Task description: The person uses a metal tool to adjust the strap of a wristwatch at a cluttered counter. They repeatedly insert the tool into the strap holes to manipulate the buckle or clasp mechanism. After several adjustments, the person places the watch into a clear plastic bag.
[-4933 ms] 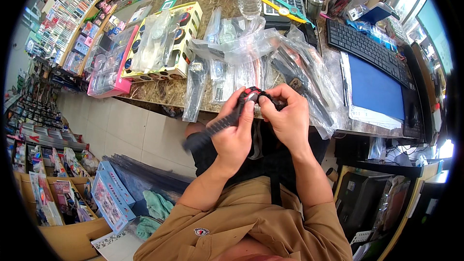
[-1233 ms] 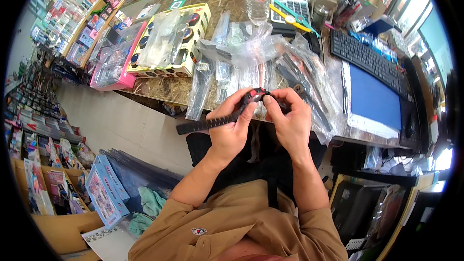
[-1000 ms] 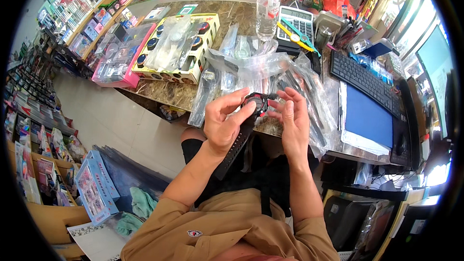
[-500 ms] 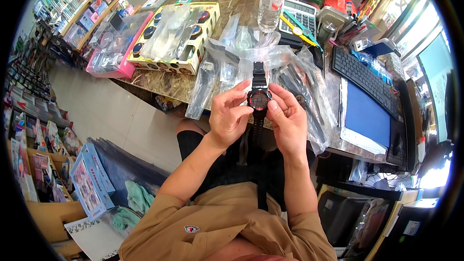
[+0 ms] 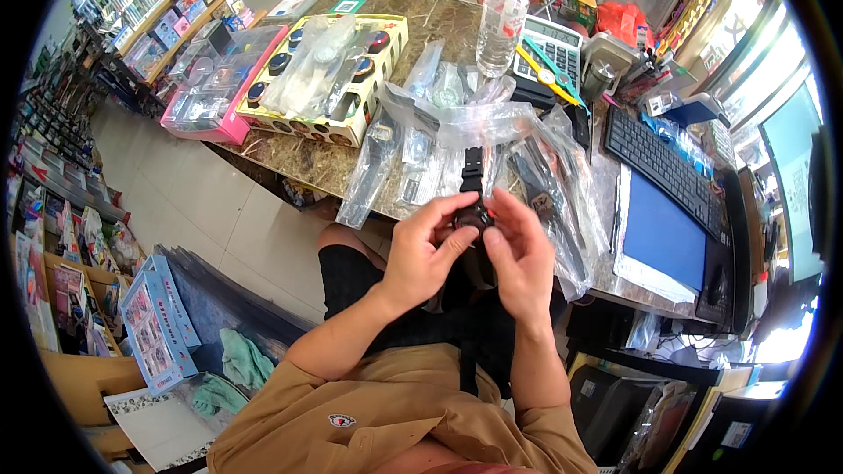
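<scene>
Between both hands I hold a black wristwatch (image 5: 471,214) with a red-trimmed case, in front of the table's near edge. My left hand (image 5: 425,250) grips the case's left side, thumb bent over its face. My right hand (image 5: 522,254) has its thumb and fingers closed on the right side. One half of the black strap stretches away from me toward the plastic; the other half is mostly hidden below my hands. Just beyond lie clear plastic sleeves with watches in them, among them a bagged watch (image 5: 379,158) at the left and dark straps (image 5: 543,189) at the right.
A yellow display box (image 5: 351,114) with watches and a pink-edged case (image 5: 206,127) stand at left on the marbled table (image 5: 294,158). A water bottle (image 5: 500,31), calculator (image 5: 558,44), keyboard (image 5: 663,162) and blue folder (image 5: 665,219) stand toward the right.
Both hands have brought the watch lower and closer to me. My thumbs now cover more of its face, which is tilted differently. The view has shifted slightly.
</scene>
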{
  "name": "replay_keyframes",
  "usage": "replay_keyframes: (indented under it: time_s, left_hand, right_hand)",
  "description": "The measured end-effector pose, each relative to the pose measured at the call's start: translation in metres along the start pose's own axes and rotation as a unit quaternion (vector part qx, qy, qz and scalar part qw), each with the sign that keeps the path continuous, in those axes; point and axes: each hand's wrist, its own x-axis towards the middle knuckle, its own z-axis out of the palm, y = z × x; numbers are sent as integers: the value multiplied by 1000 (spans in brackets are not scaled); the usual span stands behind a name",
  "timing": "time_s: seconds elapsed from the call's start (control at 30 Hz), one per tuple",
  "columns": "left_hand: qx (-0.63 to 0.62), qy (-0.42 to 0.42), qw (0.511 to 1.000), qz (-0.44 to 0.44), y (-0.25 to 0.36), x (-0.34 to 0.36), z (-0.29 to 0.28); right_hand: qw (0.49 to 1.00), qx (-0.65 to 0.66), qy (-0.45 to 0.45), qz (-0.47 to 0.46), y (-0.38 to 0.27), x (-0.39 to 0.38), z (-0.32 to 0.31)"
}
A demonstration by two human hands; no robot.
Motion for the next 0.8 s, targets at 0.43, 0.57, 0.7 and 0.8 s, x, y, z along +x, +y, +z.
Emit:
replay_keyframes:
  time_s: [0.43,0.57,0.7,0.8]
  left_hand:
    - [348,12,920,177,29,50,1]
    - [444,3,833,330,35,104,32]
    - [536,33,761,363,-1,148,52]
    - [621,-13,729,287,-9,160,47]
  right_hand:
    - [974,221,58,-12,8,-43,-67]
    - [952,299,59,7,3,-40,-73]
    - [948,310,70,2,-3,-42,-70]
    - [951,295,93,-18,-12,-51,-81]
